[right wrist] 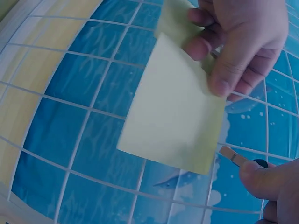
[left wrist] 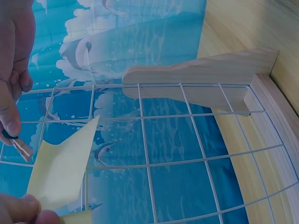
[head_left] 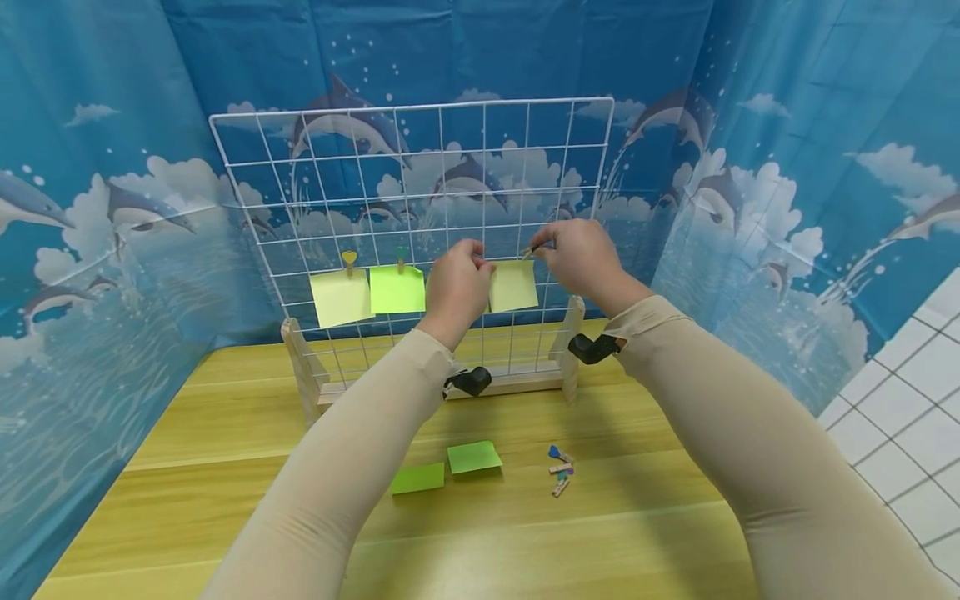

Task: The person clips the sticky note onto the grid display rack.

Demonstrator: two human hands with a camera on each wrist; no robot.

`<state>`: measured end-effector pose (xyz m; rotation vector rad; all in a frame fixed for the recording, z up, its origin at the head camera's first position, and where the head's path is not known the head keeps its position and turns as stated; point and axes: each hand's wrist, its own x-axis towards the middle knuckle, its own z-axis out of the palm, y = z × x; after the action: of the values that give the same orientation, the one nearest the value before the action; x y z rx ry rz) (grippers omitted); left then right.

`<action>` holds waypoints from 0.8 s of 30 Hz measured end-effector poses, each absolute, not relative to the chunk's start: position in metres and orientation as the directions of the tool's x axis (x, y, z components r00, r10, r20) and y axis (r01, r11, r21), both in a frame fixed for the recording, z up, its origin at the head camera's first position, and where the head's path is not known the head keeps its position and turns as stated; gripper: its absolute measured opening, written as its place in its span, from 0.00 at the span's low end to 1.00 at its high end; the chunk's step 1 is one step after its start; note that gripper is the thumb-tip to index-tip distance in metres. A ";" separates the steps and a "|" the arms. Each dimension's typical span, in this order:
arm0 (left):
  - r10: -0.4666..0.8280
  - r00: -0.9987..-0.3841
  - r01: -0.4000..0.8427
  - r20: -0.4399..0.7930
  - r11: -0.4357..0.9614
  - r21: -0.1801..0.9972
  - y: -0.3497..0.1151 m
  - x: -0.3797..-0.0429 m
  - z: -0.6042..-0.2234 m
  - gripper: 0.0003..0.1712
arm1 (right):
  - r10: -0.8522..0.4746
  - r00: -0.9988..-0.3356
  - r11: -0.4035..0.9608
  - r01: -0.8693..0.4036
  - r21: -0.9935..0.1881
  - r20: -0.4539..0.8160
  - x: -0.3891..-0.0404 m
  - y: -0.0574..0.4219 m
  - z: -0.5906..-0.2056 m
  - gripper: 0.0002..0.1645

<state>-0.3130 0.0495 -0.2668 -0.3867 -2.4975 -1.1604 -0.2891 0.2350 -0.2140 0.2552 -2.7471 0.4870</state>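
Note:
My left hand [head_left: 459, 287] pinches a pale yellow sticky note [head_left: 513, 286] by its upper left corner, in front of the white wire grid [head_left: 441, 133]. Between the thumb and fingers of my right hand [head_left: 583, 254] is a small wooden clothespin [right wrist: 233, 155] with a dark ornament. Its tip points at the note's upper edge. Further left on the grid hang another pale yellow note [head_left: 341, 297] under a yellow heart clothespin [head_left: 349, 260] and a bright green note [head_left: 397, 289] under a green-topped one. Part of another yellow note [right wrist: 177, 21] shows behind my left hand in the right wrist view.
Two green sticky notes [head_left: 475, 457] lie on the wooden table [head_left: 480, 550]. Several small clothespins [head_left: 561, 469] with coloured ornaments lie in a cluster to their right. Wooden feet [head_left: 302, 362] hold the grid upright. A blue dolphin curtain [head_left: 525, 50] hangs behind it.

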 end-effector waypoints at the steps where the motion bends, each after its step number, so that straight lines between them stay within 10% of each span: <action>1: 0.094 -0.898 0.390 0.431 0.624 0.677 0.049 -0.313 -0.267 0.19 | -0.120 -0.928 0.926 -0.233 -0.297 0.354 -0.290 0.234 -0.215 0.16; 24: 0.092 -0.897 0.388 0.432 0.632 0.670 0.049 -0.314 -0.267 0.19 | -0.142 -0.951 0.952 -0.208 -0.227 0.276 -0.301 0.229 -0.213 0.18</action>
<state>-0.3143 0.0495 -0.2673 -0.3832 -2.4981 -1.1479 -0.3006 0.2289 -0.2131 0.2591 -2.8464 0.3711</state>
